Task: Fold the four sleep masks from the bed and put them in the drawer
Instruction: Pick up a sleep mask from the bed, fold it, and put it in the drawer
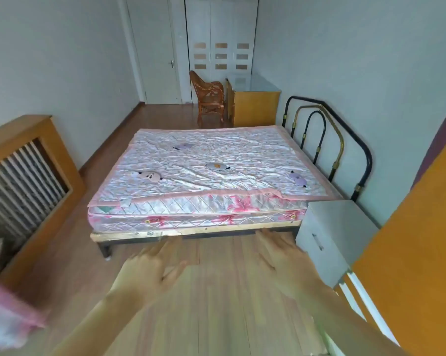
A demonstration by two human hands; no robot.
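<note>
Several sleep masks lie spread out flat on the pink quilted bed (242,201). A lilac mask (183,146) is at the far side, a grey mask (217,166) in the middle, a pale mask with dark marks (149,176) near the left, and a purple mask (298,179) near the right edge. A white bedside cabinet (345,219) with a closed drawer (318,250) stands at the bed's near right corner. My left hand (150,272) and my right hand (286,255) are stretched forward over the floor, short of the bed, fingers spread and holding nothing.
A black and brass metal headboard (329,150) runs along the bed's right side. A wooden radiator cover (45,181) is on the left, an orange panel (417,253) on the right. A rattan chair (207,96) and a wooden desk (255,98) stand beyond the bed.
</note>
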